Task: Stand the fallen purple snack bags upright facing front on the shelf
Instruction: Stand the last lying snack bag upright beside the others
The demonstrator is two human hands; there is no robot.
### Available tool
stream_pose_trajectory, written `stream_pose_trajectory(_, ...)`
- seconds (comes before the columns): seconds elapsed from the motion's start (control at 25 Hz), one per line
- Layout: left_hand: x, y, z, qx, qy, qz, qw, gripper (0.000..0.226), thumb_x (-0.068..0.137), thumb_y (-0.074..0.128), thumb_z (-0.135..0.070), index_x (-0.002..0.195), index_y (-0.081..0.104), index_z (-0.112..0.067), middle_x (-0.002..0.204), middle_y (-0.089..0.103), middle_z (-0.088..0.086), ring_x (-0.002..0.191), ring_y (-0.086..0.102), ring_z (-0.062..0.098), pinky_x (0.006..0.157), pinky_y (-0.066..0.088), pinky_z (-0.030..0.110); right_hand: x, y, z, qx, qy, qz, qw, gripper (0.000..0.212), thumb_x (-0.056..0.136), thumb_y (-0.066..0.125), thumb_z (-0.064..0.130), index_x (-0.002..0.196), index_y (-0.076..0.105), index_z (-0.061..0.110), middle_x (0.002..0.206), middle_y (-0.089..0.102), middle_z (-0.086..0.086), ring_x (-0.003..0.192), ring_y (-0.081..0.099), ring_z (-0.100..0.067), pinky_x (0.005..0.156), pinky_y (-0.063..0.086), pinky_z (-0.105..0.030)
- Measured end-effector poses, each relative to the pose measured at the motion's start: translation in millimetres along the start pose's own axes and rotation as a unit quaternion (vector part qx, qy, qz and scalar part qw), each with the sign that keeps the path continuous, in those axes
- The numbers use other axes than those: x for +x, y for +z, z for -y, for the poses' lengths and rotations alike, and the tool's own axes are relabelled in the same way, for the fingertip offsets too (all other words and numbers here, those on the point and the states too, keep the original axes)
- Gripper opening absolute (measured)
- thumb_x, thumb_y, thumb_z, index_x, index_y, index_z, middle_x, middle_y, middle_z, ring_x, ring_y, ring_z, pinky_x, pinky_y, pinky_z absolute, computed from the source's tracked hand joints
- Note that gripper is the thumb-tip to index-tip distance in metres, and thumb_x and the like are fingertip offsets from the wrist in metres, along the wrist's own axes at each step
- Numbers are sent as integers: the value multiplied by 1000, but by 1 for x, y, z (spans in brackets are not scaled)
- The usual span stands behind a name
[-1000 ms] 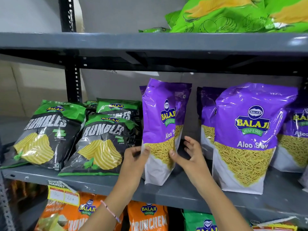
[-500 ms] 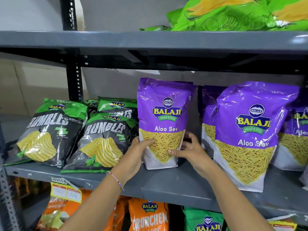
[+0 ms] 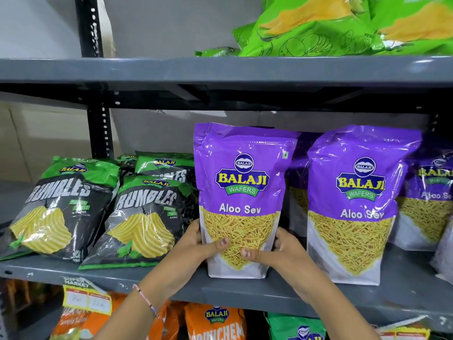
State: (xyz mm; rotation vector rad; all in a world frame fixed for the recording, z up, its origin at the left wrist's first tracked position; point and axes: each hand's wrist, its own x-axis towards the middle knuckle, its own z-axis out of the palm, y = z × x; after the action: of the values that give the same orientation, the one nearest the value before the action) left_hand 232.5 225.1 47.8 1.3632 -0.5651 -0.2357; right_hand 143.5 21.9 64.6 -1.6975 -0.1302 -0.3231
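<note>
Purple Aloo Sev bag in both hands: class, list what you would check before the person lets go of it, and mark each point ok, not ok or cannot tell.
1. Held purple bag upright: ok.
2. Its front label faces out: ok.
3. Its base rests on the shelf: ok, as far as can be seen.
4. Left hand and right hand grip its lower sides, thumbs on the front: ok.
5. It stands apart from the neighbouring purple bag: ok.
6. Bags behind it upright: cannot tell, mostly hidden.
</note>
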Motion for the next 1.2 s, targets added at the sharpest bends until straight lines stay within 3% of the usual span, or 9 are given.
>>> stream_pose_trajectory(0.24, 0, 5, -16, 10, 3, 12, 1000, 98, 48, 100, -41, 133, 56, -18, 124, 77, 4, 119, 71, 23, 110, 49, 50, 8, 2, -3, 15, -19, -3, 1000, 52, 69, 87, 16, 116, 66, 20, 108, 80, 7, 102, 74, -9, 82, 58, -21)
stream_pose_trajectory(0.44, 22, 12, -68, -100, 88, -137, 982, 10, 95, 64, -13, 103, 69, -15, 79, 81, -8, 67, 72, 4, 69, 57, 22, 37, 0, 34, 137, -124, -192, 964, 26, 86, 72, 21, 108, 71, 9, 106, 79, -8, 95, 73, -12, 84, 59, -25)
stream_pose_trajectory(0.56, 43, 10, -114, -94, 136, -180, 970, 16, 96, 64, -15, 82, 72, -17, 64, 77, -7, 54, 66, 5, 51, 54, 19, 62, 3, 67, 216, -150, -248, 932, 13, 94, 65, 15, 102, 71, 7, 97, 77, -13, 87, 69, -19, 79, 59, -32)
stream_pose_trajectory(0.68, 54, 9, -125, -76, 144, -216, 963, 18, 89, 73, -14, 72, 73, -16, 72, 77, 4, 61, 67, 16, 65, 56, 27, 72, 10, 75, 215, -165, -315, 910, 6, 92, 67, 14, 89, 71, 12, 81, 76, -1, 84, 67, -23, 84, 56, -46)
stream_pose_trajectory(0.8, 55, 10, -121, -102, 134, -236, 957, 16, 90, 72, -13, 74, 72, -14, 75, 75, 5, 64, 67, 18, 71, 53, 32, 73, 11, 74, 197, -171, -352, 899, 7, 91, 68, 14, 86, 73, 14, 67, 76, 12, 67, 66, -6, 77, 56, -38)
stream_pose_trajectory(0.92, 48, 21, -125, -90, 174, -306, 931, 7, 94, 68, -12, 100, 70, -14, 96, 72, 3, 87, 64, 17, 89, 55, 36, 51, 14, 78, 149, -160, -329, 919, 16, 94, 64, 13, 110, 67, 9, 101, 77, -1, 84, 70, -2, 83, 55, -25)
stream_pose_trajectory(1.0, 26, 43, -131, -61, 287, -350, 889, 16, 95, 65, -8, 106, 63, -20, 103, 65, 1, 86, 62, 7, 83, 54, 16, 12, 14, 71, 105, -182, -319, 924, 27, 94, 65, 12, 121, 64, 13, 118, 71, 3, 106, 69, -3, 89, 51, -11)
stream_pose_trajectory(1.08, -1, 77, -134, -38, 377, -306, 873, 23, 95, 62, 0, 95, 59, -23, 97, 64, 4, 81, 61, 8, 73, 52, 10, -28, 1, 66, 93, -247, -359, 895, 17, 93, 66, 11, 108, 70, 19, 112, 75, 4, 106, 70, -6, 89, 51, -14)
stream_pose_trajectory(1.2, -8, 139, -127, 21, 332, -178, 926, 18, 95, 63, -3, 92, 64, -20, 96, 72, 6, 83, 67, 13, 78, 58, 21, -48, -71, 73, 91, -309, -473, 820, 10, 93, 65, 16, 95, 67, 25, 108, 72, -6, 98, 65, -18, 88, 49, -34)
